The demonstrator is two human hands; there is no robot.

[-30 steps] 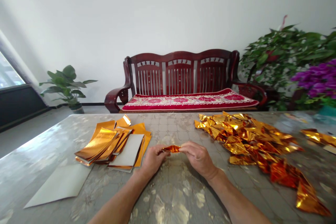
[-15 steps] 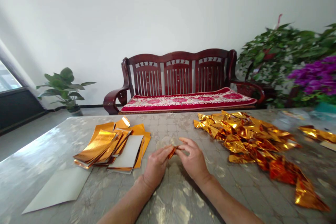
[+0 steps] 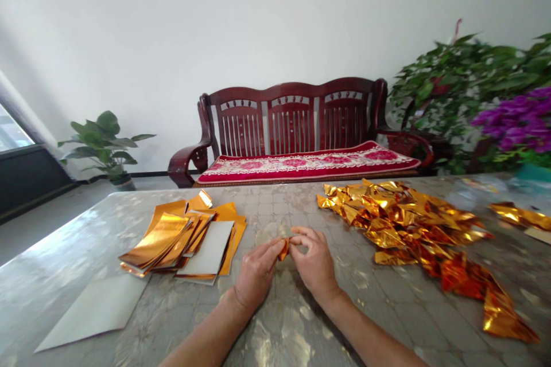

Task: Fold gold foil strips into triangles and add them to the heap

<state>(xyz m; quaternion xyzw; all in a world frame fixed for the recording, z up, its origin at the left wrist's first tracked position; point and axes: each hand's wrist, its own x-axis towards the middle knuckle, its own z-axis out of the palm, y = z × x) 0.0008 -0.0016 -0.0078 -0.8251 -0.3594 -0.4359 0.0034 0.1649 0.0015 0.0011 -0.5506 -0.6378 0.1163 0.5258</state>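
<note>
A small folded piece of gold foil paper (image 3: 283, 249) is pinched between both of my hands just above the grey patterned table (image 3: 279, 332). My left hand (image 3: 257, 272) grips its left side with thumb and fingers closed. My right hand (image 3: 313, 262) holds the right side, fingertips pressed together on it. Most of the piece is hidden between my fingers. To the left lies a fanned stack of flat gold sheets (image 3: 185, 237), some turned white side up. To the right sits a heap of folded gold foil pieces (image 3: 413, 229).
A single white sheet (image 3: 92, 312) lies near the table's front left. More gold foil (image 3: 519, 216) rests at the far right edge. Behind the table stand a dark red wooden bench (image 3: 297, 132), a potted plant (image 3: 105, 143) and flowering plants (image 3: 495, 103).
My hands have drawn together. The foil piece was stretched out wide between them a second ago; now it is squeezed small between my fingertips.
</note>
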